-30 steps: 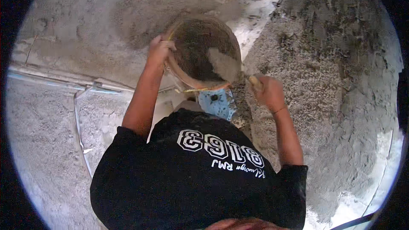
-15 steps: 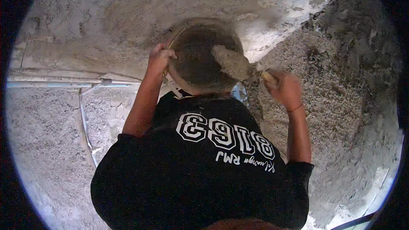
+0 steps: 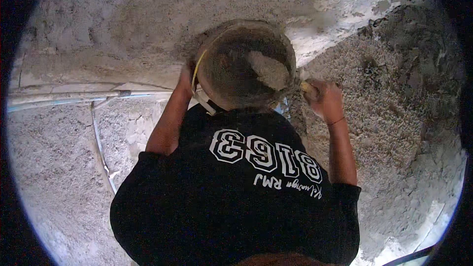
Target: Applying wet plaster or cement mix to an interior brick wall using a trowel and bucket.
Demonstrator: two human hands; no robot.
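A round bucket (image 3: 213, 84), grey and caked inside, stands in front of my chest with its mouth toward me. Against its outer left side is my left hand (image 3: 186, 78); the fingers are hidden behind the rim and blurred, so their grip cannot be made out. A yellow strip, perhaps the bucket's handle, runs along that side. My right hand (image 3: 325, 99), right of the bucket, is closed round the handle of a trowel (image 3: 271, 71). The mortar-coated blade lies over the bucket's mouth, angled up and left.
Pale pipes (image 3: 74, 96) run along the left toward the bucket, with a thinner pipe (image 3: 100, 143) branching toward me. Rough cement surface (image 3: 133, 24) extends beyond the bucket. Coarse, grainy ground or wall (image 3: 374, 113) is at the right, and a dark bar (image 3: 409, 256) crosses the lower right corner.
The bucket has shifted slightly right. My left hand has gone from gripping the rim to lower on the outer side. The trowel has moved slightly right, still in my right hand.
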